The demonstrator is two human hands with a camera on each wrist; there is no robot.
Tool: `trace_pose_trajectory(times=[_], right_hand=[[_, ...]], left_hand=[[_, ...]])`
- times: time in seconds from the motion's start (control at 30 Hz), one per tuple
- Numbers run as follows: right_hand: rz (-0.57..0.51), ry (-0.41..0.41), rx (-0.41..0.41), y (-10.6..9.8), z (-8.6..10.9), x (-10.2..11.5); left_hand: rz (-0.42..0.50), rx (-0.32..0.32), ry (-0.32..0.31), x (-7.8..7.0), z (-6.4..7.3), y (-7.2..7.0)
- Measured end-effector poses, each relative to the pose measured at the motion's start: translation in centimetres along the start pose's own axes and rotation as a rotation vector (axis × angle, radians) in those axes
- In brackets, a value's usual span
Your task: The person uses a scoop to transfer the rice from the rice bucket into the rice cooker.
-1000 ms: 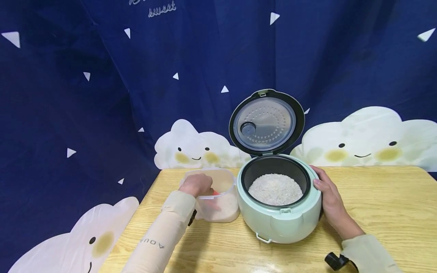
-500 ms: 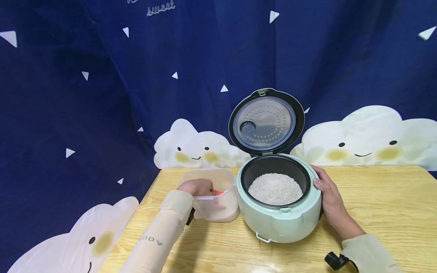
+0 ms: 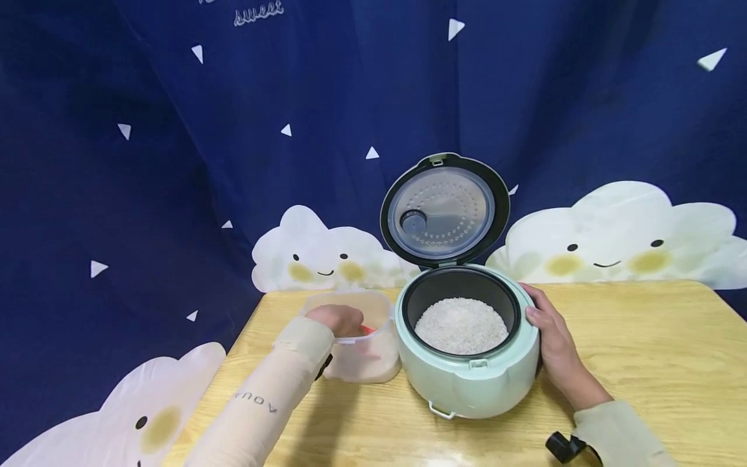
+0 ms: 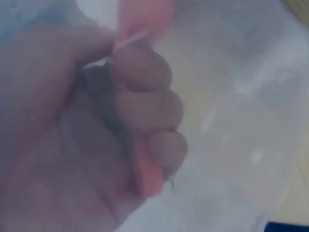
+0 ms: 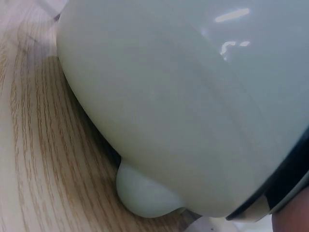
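A mint-green rice cooker (image 3: 455, 389) stands open on the table, with a mound of white rice (image 3: 461, 325) in its dark inner pot. Against its left side is a clear plastic container (image 3: 382, 299) with white grains at the bottom. My left hand (image 3: 337, 319) is over the container's near rim, its fingers curled round the handle of a red plastic scoop (image 4: 148, 176). The scoop's head is mostly hidden in the head view. On the cooker's right side rests my right hand (image 3: 557, 347), thumb near the top rim. The right wrist view shows mostly the cooker's body.
The cooker's lid (image 3: 446, 211) is tilted up at the back, in front of a blue curtain (image 3: 327, 78) with cloud prints. A wooden table (image 3: 653, 350) extends to the right and front. A black wrist camera (image 3: 563, 447) sits below the right sleeve.
My left hand has sunk slightly into the container, and less of the red scoop shows. The head view has shifted a little. My right hand stays on the cooker.
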State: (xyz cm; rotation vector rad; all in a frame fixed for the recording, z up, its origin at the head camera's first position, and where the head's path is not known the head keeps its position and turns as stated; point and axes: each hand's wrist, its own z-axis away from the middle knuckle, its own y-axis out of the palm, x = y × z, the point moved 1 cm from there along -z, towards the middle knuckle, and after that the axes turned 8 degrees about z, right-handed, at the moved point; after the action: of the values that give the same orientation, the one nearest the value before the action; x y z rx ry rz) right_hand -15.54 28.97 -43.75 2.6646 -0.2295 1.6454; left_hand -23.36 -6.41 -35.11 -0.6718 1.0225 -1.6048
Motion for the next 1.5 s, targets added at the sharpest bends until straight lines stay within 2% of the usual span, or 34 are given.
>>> trace_pose_trajectory(times=[0.1, 0.17, 0.37, 0.77, 1.1, 1.17, 1.33, 1.5], right_hand=[[-0.002, 0.005, 0.001, 0.1, -0.2, 0.1], [-0.005, 0.009, 0.004, 0.1, -0.3, 0.2], [-0.012, 0.005, -0.007, 0.0, -0.1, 0.0], [-0.02, -0.006, -0.017, -0.3, 0.0, 0.0], [-0.024, -0.007, 0.007, 0.3, -0.1, 0.0], [-0.024, -0.004, 0.017, 0.4, -0.1, -0.1], [-0.011, -0.001, 0.006, 0.2, -0.1, -0.2], [0.017, 0.015, -0.001, -0.1, 0.1, -0.1]], left_hand=[[-0.032, -0.01, 0.015, 0.1, -0.3, 0.1], [-0.006, -0.019, 0.009, 0.3, -0.4, 0.3], [0.043, -0.001, 0.051, 0.4, -1.1, 0.6], [0.069, 0.027, 0.039, 0.3, -1.0, 0.8], [0.018, 0.048, 0.108, 1.0, -0.4, 0.2], [0.015, 0.049, 0.101, 1.1, -0.2, 0.0], [0.062, 0.047, 0.081, 1.5, 0.2, -0.8], [0.125, 0.044, 0.119, 1.8, 0.2, -1.2]])
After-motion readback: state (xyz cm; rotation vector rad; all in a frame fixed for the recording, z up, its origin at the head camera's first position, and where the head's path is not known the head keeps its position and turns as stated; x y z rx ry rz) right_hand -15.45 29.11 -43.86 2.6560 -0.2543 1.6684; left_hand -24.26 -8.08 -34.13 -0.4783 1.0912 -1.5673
